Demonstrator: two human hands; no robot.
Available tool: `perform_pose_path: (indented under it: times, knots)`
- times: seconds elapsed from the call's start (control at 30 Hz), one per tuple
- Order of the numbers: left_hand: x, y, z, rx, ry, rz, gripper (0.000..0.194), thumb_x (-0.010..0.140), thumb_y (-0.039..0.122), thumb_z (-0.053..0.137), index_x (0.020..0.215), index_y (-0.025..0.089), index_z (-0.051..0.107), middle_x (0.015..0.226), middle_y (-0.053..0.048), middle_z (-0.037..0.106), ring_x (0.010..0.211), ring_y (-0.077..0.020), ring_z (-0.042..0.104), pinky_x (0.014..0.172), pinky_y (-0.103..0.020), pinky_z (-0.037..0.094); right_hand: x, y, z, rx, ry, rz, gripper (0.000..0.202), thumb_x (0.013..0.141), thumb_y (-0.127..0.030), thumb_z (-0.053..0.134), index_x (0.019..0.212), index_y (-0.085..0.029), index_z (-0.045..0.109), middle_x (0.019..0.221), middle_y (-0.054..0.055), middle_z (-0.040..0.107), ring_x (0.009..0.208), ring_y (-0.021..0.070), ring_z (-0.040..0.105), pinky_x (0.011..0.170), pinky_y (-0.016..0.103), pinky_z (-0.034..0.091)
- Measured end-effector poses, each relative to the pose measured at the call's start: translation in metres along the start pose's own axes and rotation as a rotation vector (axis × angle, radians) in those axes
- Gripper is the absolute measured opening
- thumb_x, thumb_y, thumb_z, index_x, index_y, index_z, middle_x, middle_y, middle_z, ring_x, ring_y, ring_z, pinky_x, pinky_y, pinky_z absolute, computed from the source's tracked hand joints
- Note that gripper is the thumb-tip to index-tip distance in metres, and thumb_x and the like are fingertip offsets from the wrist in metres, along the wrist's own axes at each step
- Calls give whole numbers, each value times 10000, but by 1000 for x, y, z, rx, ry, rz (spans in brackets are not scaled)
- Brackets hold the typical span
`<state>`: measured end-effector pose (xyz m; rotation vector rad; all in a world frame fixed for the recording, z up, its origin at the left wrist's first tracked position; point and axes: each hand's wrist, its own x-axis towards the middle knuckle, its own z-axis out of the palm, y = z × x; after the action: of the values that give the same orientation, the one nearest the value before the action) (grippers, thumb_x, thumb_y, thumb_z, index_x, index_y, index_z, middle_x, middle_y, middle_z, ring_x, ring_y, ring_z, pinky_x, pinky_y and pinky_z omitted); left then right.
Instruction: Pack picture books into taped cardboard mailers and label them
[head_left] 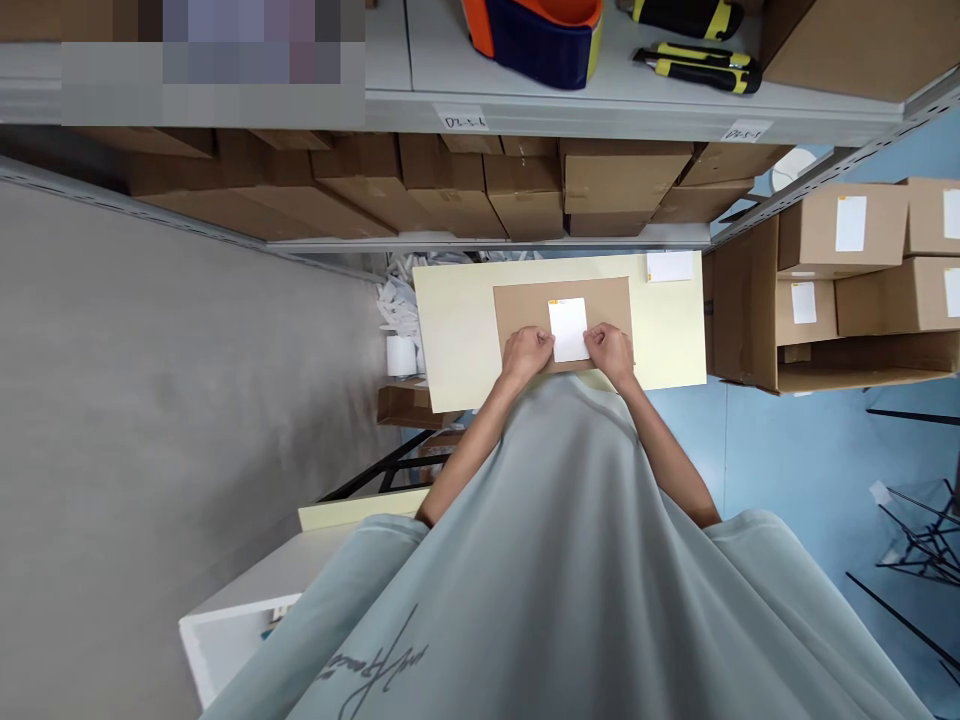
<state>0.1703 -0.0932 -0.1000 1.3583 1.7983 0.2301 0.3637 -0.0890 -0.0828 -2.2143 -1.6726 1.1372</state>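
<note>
So we're looking down over a pale shirt (592, 560) at both hands working on one white label (568, 322). The label sits upright on a brown box (521, 305), around the middle of its top face, and the box lies on a cream table (457, 340), near the edge closest to us. Our left hand (529, 352) is curled up, thumb and fingers pinching the label's left edge low down, and our right hand (609, 352) does the same on the right edge, so it's gripped from both sides. We can't tell if its underside is stuck down. Another label (670, 267) is at the table's far right corner. Just off the left end there's a pile of white scraps (399, 305) with a white roll (400, 356) beside it. Over to the right, a big open carton (739, 300) holds several boxes (844, 230) with white labels on them. Up ahead is a metal rack (570, 112): brown cartons (442, 190) packed along the lower shelf, and above them a navy and orange tape dispenser (536, 45) with black and yellow cutters (701, 72) to its right.
</note>
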Motion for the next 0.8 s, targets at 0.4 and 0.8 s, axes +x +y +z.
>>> perform_pose_path:
  times: [0.4,0.8]
  knots:
    - [5,3,1,44,-15,-28,220,936,341,638,805,231,777,859,-124,796,942,-308,728,845,-371,496,2,-8,1,-99,-14,26,186,1042,-282,628,899,-231,735,958,47,822,945,232,757,853,311,525]
    - [5,-2,2,40,-23,21,215,937,370,641,852,249,797,914,-124,810,973,-306,723,883,-377,517,8,-3,6,-203,-29,-29,166,1025,-247,598,926,-227,729,1027,108,824,1006,288,762,941,375,550]
